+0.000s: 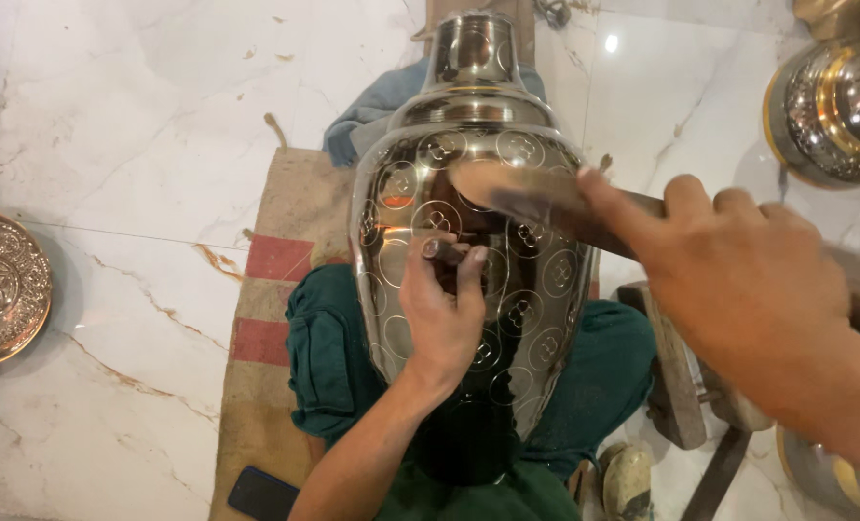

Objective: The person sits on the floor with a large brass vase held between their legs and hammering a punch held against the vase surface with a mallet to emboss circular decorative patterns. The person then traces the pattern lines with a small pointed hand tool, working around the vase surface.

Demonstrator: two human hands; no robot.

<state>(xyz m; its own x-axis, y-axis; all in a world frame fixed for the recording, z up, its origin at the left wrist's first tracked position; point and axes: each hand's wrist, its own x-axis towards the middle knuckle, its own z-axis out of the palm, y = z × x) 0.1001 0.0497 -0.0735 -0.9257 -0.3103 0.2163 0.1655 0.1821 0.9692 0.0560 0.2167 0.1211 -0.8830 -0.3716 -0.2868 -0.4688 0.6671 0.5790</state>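
Though hammer-blurred, shiny vase (468, 222) w/ engraved circle motifs

The brown wooden hammer head (507, 188) is blurred; the engraved round brass plate (0, 287) is cut by the left edge.

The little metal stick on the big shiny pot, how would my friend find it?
Find the big silver pot lying across green-clad knees. On its middle, the left hand pinches a short metal stick. Unlike the wooden hammer above it, it is thin, dark and touches the pot.
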